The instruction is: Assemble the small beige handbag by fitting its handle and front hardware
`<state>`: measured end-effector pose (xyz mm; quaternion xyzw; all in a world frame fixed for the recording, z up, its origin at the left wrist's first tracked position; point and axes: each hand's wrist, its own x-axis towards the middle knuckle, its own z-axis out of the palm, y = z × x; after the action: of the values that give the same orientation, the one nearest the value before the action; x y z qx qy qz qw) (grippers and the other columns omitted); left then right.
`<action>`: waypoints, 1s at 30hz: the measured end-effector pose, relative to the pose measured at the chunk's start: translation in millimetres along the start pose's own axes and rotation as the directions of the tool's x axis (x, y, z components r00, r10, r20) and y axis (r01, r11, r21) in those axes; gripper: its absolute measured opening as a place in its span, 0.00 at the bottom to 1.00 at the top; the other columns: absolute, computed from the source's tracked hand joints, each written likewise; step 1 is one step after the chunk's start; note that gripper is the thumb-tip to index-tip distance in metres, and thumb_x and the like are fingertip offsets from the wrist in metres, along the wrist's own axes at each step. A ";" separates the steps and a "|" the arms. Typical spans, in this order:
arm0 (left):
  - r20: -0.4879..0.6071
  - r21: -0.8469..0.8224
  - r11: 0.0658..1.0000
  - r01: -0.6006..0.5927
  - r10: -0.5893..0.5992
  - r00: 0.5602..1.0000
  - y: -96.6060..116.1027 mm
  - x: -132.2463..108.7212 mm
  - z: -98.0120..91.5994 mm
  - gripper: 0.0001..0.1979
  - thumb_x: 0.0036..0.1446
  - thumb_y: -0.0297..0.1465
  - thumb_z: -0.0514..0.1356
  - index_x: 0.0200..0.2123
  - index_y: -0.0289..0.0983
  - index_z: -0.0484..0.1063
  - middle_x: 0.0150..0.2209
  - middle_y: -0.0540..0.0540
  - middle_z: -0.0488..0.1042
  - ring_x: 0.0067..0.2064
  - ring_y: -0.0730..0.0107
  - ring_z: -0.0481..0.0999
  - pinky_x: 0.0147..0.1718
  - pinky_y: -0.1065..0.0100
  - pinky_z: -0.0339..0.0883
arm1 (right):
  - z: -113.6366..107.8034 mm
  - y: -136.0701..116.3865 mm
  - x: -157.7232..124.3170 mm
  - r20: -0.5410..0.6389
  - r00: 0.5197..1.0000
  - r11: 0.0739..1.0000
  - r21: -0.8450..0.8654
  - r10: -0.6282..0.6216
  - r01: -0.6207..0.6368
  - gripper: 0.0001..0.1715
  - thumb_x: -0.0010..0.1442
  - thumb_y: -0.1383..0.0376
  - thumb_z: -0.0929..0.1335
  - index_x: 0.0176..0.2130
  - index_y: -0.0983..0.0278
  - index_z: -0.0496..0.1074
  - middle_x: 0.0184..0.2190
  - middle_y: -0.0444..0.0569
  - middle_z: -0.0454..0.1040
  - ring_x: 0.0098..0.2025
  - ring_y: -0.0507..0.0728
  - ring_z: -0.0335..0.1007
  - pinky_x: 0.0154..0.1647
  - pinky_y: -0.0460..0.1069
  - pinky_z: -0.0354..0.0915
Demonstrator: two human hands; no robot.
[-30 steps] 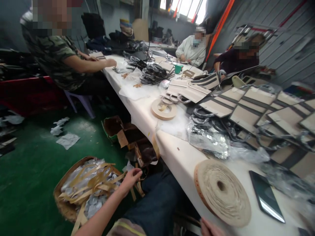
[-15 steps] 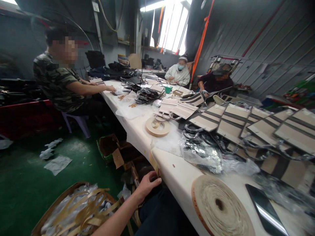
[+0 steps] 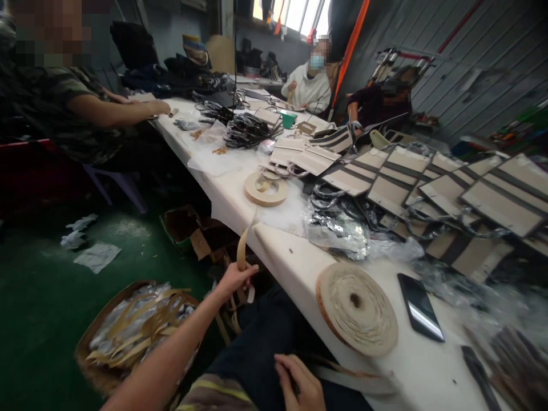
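My left hand (image 3: 233,278) is closed on a tan strip (image 3: 242,251) that stands up from my fingers beside the white table's edge (image 3: 278,257). My right hand (image 3: 299,383) rests low over my lap, its fingers curled on a pale strip (image 3: 355,381) that runs along the table's underside; the grip is partly hidden. A large flat roll of beige tape (image 3: 357,308) lies on the table just right of my hands. A smaller roll (image 3: 266,188) lies further along the table.
A basket (image 3: 92,342) full of tan strips and clear wrappers stands on the green floor at my left. A phone (image 3: 419,306), plastic bags, metal rings and rows of beige panels cover the table. Three other people sit at the far end. Open cardboard boxes (image 3: 188,228) sit under the table.
My left hand has risen from near the basket to the table's edge and now holds a tan strip upright. My right hand has come into view over my lap.
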<state>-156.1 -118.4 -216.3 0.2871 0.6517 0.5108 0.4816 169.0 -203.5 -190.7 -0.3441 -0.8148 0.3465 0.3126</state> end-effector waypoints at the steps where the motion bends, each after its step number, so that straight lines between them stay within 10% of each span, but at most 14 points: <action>1: -0.023 0.046 0.999 0.015 -0.014 1.000 3.3 0.5 -16.5 0.31 0.49 0.61 0.73 0.27 0.40 0.71 0.15 0.54 0.68 0.16 0.70 0.66 0.21 0.67 0.63 | -5.2 5.2 -3.5 -0.016 1.000 1.000 -0.002 0.016 -0.016 0.12 0.75 0.62 0.71 0.51 0.58 0.86 0.43 0.51 0.88 0.43 0.57 0.88 0.49 0.43 0.80; 10: -0.298 0.414 0.906 -0.088 0.226 0.927 71.3 -0.4 -158.4 0.26 0.53 0.48 0.75 0.48 0.37 0.80 0.24 0.56 0.74 0.26 0.70 0.70 0.28 0.69 0.58 | -35.8 23.4 -21.7 -0.085 0.979 0.981 -0.053 0.184 -0.189 0.16 0.73 0.52 0.74 0.48 0.59 0.88 0.44 0.53 0.89 0.41 0.59 0.89 0.46 0.43 0.81; 16: -0.073 0.478 0.877 0.034 0.001 0.997 22.4 -26.3 -160.2 0.29 0.46 0.50 0.76 0.43 0.34 0.83 0.26 0.52 0.75 0.30 0.66 0.71 0.30 0.68 0.58 | -17.1 10.2 -12.3 -0.034 0.980 0.980 -0.035 0.197 -0.198 0.15 0.75 0.55 0.72 0.50 0.58 0.88 0.48 0.52 0.88 0.48 0.59 0.89 0.53 0.45 0.81; 22: 0.115 0.455 0.874 0.172 -0.249 0.962 -32.4 -89.2 -165.2 0.25 0.44 0.49 0.75 0.36 0.34 0.83 0.26 0.46 0.81 0.30 0.59 0.78 0.31 0.66 0.65 | -10.3 -4.6 -8.9 0.005 0.975 0.975 0.020 0.222 -0.222 0.15 0.76 0.56 0.71 0.50 0.58 0.87 0.46 0.53 0.88 0.46 0.59 0.88 0.51 0.46 0.81; 30: 0.134 0.000 0.994 0.106 -0.105 0.985 6.7 -121.2 -203.9 0.22 0.61 0.49 0.74 0.33 0.36 0.77 0.29 0.46 0.82 0.30 0.66 0.79 0.32 0.69 0.72 | 3.4 -7.9 -2.8 0.096 0.957 0.954 0.100 0.275 -0.284 0.16 0.76 0.56 0.70 0.50 0.60 0.86 0.45 0.54 0.86 0.45 0.60 0.86 0.49 0.48 0.81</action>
<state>-299.7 -300.7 -166.6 0.2841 0.6303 0.4665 0.5516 165.3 -211.0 -187.2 -0.4234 -0.7489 0.4463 0.2463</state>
